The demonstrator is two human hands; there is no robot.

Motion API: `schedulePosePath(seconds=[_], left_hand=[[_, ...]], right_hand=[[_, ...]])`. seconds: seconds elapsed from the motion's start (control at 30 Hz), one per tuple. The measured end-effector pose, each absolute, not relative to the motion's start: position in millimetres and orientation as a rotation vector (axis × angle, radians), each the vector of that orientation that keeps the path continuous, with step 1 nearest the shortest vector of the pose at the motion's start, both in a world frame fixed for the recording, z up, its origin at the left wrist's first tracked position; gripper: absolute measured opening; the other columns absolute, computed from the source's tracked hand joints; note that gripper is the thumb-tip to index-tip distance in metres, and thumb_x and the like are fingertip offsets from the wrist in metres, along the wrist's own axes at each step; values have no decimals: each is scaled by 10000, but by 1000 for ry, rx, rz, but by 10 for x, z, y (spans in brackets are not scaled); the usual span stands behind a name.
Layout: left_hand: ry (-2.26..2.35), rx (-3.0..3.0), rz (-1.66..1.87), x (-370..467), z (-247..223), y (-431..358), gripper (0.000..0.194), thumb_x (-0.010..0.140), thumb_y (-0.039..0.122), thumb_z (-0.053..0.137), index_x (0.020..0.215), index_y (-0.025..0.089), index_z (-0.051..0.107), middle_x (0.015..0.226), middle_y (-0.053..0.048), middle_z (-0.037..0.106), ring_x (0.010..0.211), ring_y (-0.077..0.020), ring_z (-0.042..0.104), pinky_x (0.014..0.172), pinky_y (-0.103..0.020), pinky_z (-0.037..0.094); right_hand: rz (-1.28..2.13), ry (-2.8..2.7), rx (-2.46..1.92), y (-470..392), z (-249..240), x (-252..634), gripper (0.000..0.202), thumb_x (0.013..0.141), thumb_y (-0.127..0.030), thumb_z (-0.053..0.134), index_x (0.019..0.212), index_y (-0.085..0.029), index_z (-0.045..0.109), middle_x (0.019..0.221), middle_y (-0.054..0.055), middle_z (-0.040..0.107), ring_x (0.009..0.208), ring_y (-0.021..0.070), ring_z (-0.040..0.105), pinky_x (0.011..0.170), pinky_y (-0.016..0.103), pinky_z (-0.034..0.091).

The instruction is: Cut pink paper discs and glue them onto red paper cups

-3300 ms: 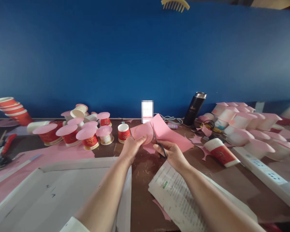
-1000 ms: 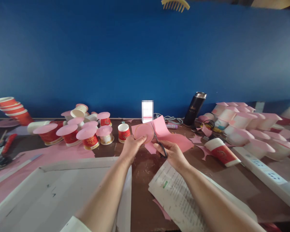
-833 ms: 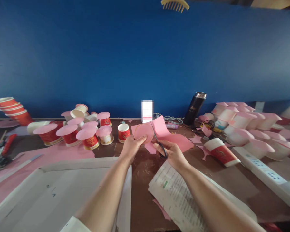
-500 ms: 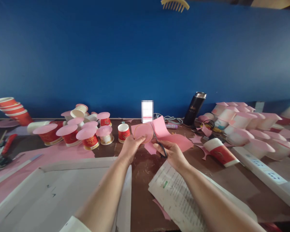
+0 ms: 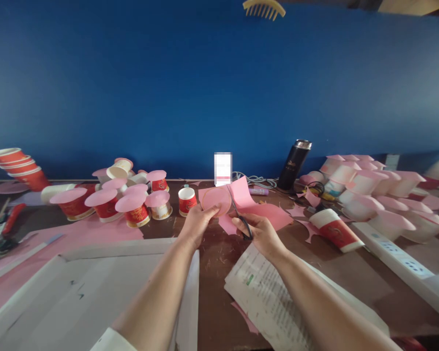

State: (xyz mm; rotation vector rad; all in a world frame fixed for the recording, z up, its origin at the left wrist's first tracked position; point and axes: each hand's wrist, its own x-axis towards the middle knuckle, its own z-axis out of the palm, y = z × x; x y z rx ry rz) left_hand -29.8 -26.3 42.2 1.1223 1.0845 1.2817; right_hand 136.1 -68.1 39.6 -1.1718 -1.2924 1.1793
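My left hand [image 5: 199, 224] pinches a pink sheet of paper [image 5: 216, 200] near a round outline drawn on it. In my right hand [image 5: 261, 231] is a pair of scissors [image 5: 245, 222] with dark handles. Their blades lie against the sheet, just right of the round part, and the rest of the sheet curls up and spreads out to the right. Just left of the sheet stands a red paper cup [image 5: 187, 201], upright with its mouth up. Further left, several cups [image 5: 134, 209] bear pink paper discs.
A white shallow box [image 5: 124, 292] lies front left and a printed page [image 5: 267, 297] front right. Rightward are a tipped red-and-white cup [image 5: 334, 229], a power strip [image 5: 398, 258] and many pink-topped cups [image 5: 391, 219]. A black bottle [image 5: 294, 163] stands by the blue wall [image 5: 168, 87].
Hardly anything differs. The view has shifted very slightly; both hands, the scissors and the pink sheet keep nearly the same places.
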Motion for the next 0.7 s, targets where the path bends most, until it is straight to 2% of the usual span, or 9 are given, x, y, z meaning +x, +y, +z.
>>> schedulePosePath(seconds=[0.53,0.7], left_hand=[[1076,1133,1288,-302,421,-256,296,652,403,736,760,132,684,603,-1,617,514,-101,484,563,-245,376],[1050,1087,1296,-305,430,-258,282,648,401,744,700,132,681,491,7,558,532,-133,530,578,-253,404]], right_hand=[[1180,-1299,-1188,-680,393,1360,534,687,-541,709,1001,-108,705,605,-1,547,547,108,451,539,263,330],[1177,-1318,-1175,-684,397,1360,543,697,-549,697,1022,-115,698,592,-12,528,540,108,444,528,262,318]])
